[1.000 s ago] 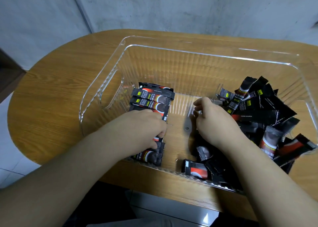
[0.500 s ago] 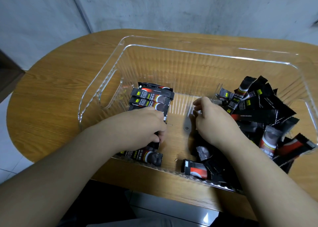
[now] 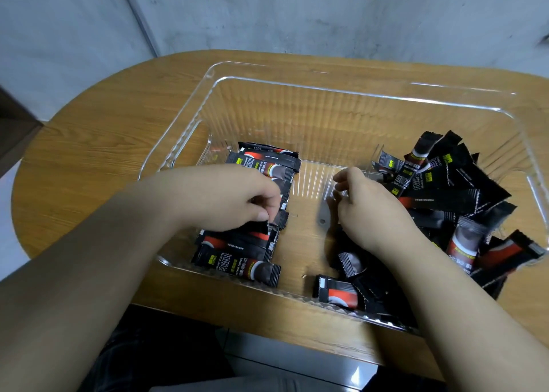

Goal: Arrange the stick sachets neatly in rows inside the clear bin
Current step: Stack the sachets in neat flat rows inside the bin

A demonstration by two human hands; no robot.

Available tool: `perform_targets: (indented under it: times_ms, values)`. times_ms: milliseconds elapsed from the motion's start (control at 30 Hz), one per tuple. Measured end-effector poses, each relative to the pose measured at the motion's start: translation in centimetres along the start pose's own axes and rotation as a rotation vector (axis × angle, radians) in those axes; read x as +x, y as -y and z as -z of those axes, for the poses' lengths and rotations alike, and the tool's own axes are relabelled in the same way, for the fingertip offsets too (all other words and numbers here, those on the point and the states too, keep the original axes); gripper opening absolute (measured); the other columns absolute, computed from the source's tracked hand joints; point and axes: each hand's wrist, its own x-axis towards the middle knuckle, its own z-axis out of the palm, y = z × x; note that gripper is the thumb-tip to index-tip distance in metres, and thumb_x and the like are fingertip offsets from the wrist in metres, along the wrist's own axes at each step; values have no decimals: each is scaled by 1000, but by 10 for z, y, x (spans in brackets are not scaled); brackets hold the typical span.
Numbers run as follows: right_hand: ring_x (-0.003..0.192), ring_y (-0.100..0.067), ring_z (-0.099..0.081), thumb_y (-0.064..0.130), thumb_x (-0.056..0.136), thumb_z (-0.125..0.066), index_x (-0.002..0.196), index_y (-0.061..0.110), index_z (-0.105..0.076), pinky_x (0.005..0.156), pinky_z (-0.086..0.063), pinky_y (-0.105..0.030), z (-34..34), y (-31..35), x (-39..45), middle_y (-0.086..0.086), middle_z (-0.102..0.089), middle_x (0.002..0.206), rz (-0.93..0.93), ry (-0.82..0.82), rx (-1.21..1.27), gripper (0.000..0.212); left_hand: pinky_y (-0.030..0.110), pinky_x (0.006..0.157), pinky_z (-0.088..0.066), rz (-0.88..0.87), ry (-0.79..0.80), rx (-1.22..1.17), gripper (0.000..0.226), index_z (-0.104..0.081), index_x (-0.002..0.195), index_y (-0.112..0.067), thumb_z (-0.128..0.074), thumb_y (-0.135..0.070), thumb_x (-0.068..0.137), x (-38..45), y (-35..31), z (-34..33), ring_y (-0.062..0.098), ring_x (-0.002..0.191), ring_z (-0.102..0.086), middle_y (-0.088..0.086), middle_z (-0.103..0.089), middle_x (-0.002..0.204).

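A clear ribbed bin (image 3: 297,115) stands on the wooden table. Along its left side lies a row of black and red stick sachets (image 3: 237,268), laid crosswise. My left hand (image 3: 234,198) rests on the middle of that row, thumb and fingers pinching a sachet (image 3: 276,217) at its right end. A loose heap of sachets (image 3: 451,189) fills the bin's right side. Over the heap's left edge my right hand (image 3: 368,204) hangs with its fingers curled; whether it holds anything is hidden. One sachet (image 3: 337,292) lies near the front wall.
The rounded wooden table (image 3: 98,142) ends close to the bin's front wall, with dark floor and my lap below. A grey concrete wall rises behind the table. A bare strip of bin floor (image 3: 306,237) runs between the row and the heap.
My left hand has drawn back and up along the row, uncovering more of the front sachets. My right hand has stayed nearly still.
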Motion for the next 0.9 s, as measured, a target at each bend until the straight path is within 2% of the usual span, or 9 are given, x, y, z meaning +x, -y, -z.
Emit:
perform_targets:
  times_ms: [100,200,267,333,433,533,600,733,900]
  values:
    - [112,-30,-52,8,86,-45,125,18,-45,91,-45,-42,0,-1,0,-8,-59,122,3,3,-1,40,12,55,-32,-24,-144,-96,20,-55,77,-37,-52,-26,93,-3,1,10,-12,66,-49,-22,-54,67]
    - [112,-29,-52,7,87,-44,125,17,-45,90,-45,-42,0,-1,0,-8,-59,122,7,0,-5,40,7,54,-36,-72,-299,-239,17,-58,81,-33,-52,-23,93,-6,-3,17,-14,62,-49,-33,-56,67]
    - [112,-28,-52,7,87,-45,125,17,-45,90,-44,-41,0,-1,0,-8,-59,121,7,-1,-8,39,10,55,-37,-66,-280,-232,15,-58,84,-32,-51,-24,94,-5,-4,16,-8,62,-52,-23,-60,70]
    - [112,-28,-53,7,88,-44,126,17,-44,90,-45,-40,-1,-1,0,-7,-59,122,7,-1,-14,39,23,60,-42,-16,-231,-185,16,-55,89,-33,-44,-25,97,-2,-2,7,3,62,-56,-9,-57,68]
    - [112,-27,-52,8,88,-44,128,17,-44,90,-45,-40,-1,-1,1,-7,-59,123,11,-1,-16,41,29,56,-34,73,-273,-146,17,-48,100,-30,-31,-30,101,5,3,-4,11,62,-46,-4,-48,69]
    - [111,-28,-53,9,89,-44,127,16,-44,89,-45,-40,-1,-1,1,-7,-59,122,16,-9,-28,39,32,64,-41,115,-313,-202,23,-40,106,-24,-33,-44,97,13,4,-3,16,74,-51,-1,-53,83]
    - [111,-27,-53,9,89,-44,128,16,-44,89,-45,-40,-1,-1,1,-7,-60,121,19,-13,-32,39,30,63,-36,142,-323,-144,25,-36,109,-21,-36,-44,97,23,6,1,13,76,-48,-4,-49,89]
    - [111,-28,-53,11,91,-44,128,17,-44,89,-44,-39,-2,-1,1,-7,-60,121,19,-16,-39,38,28,84,-33,79,-462,112,19,-47,116,-16,-44,-23,98,53,13,5,20,107,-45,1,-47,115]
    - [110,-27,-53,14,91,-44,128,17,-44,88,-44,-38,-1,0,-1,-7,-60,120,30,-19,-47,36,28,83,-29,-118,-569,367,23,-55,110,-21,-52,-11,90,72,13,-8,16,101,-39,-4,-48,107]
